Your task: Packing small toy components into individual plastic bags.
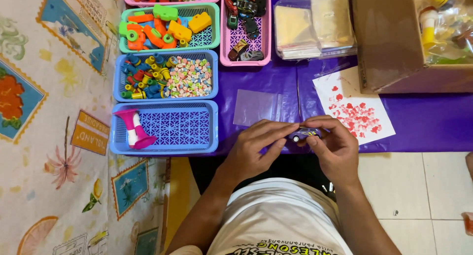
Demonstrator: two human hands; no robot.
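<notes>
My right hand [335,149] and my left hand [256,149] meet over the front edge of a purple-covered table [419,127]. Between their fingertips they hold a small purple toy car [305,134]. A clear plastic zip bag [256,107] lies flat on the purple cover just beyond my left hand. To the right of my right hand lies a white sheet with red heart marks [357,109].
Left of my hands stands a blue basket [187,146] holding a pink and white spool toy [133,129]. Behind it are a blue basket of small coloured pieces [167,76], a green basket of orange and yellow parts [165,26], a pink basket of toy cars [245,26], stacked clear bags [313,26] and a cardboard box [394,43].
</notes>
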